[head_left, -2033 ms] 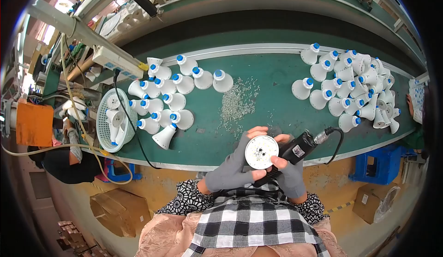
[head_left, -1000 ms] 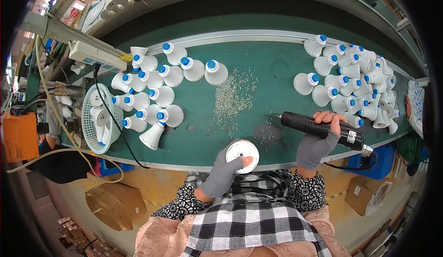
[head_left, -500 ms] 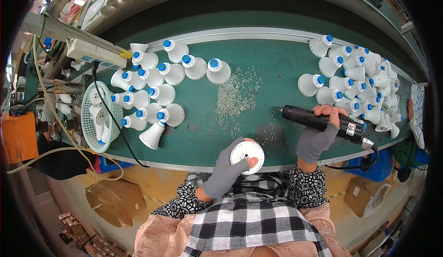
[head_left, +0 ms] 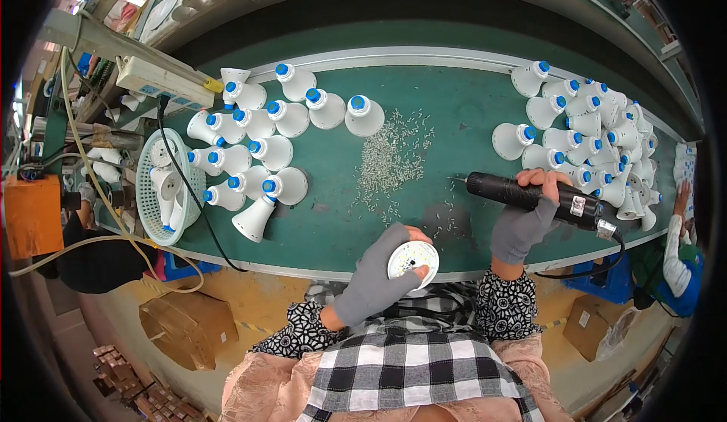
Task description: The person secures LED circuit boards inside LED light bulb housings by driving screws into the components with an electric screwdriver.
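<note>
My left hand [head_left: 381, 274], in a grey fingerless glove, grips a white lamp housing [head_left: 413, 264] near the table's front edge. Its round face with small yellow dots points up, and my thumb lies on it. My right hand [head_left: 530, 214], gloved the same way, is wrapped round a black electric screwdriver [head_left: 515, 193]. The screwdriver's thin bit points left, toward a pile of small screws [head_left: 390, 157] on the green table [head_left: 469, 89]. Bit and lamp housing are apart.
White housings with blue caps stand at left [head_left: 290, 119] and crowd the right side [head_left: 598, 134]. A pale green basket [head_left: 189, 214] holds more parts. A black cable [head_left: 182, 168] hangs across the left. A power strip [head_left: 163, 82] is at upper left. Another person's arm [head_left: 676, 248] shows far right.
My left hand and the lamp housing have moved slightly right, and the housing's face is tilted more. The view has shifted slightly. More of the other person's sleeve shows at far right.
</note>
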A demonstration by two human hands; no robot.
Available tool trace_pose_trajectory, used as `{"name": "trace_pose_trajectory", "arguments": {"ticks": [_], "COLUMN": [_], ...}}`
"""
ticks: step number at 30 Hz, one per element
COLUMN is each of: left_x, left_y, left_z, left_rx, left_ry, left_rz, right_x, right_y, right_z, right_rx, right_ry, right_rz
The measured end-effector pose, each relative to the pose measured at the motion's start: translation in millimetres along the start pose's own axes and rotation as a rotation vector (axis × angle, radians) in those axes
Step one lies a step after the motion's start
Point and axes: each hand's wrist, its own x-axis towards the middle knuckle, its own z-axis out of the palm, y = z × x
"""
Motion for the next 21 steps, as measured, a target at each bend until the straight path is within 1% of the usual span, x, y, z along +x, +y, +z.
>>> {"name": "trace_pose_trajectory", "arguments": {"ticks": [4, 7, 13, 16, 21], "left_x": [-0.4, 3.7, 6.0, 4.1, -0.9], "left_y": [1.5, -4.1, 20.5, 29.2, 35.6], "left_z": [-0.3, -5.4, -8.1, -3.5, 1.5], "left_rx": [-0.009, 0.099, 0.374, 0.491, 0.497], "left_ry": [0.009, 0.044, 0.034, -0.045, -0.11], "left_rz": [-0.016, 0.106, 0.26, 0.289, 0.304], "right_x": [-0.2, 1.0, -0.1, -4.7, -13.4], "right_y": [0.6, -10.6, -52.7, -69.7, -86.0], "right_z": [-0.1, -3.9, -9.8, -12.4, -14.8], "right_rx": [0.031, 0.117, 0.265, 0.338, 0.389], "right_ry": [0.005, -0.001, -0.022, -0.139, -0.234], "right_rz": [0.06, 0.14, 0.232, 0.236, 0.246]}}
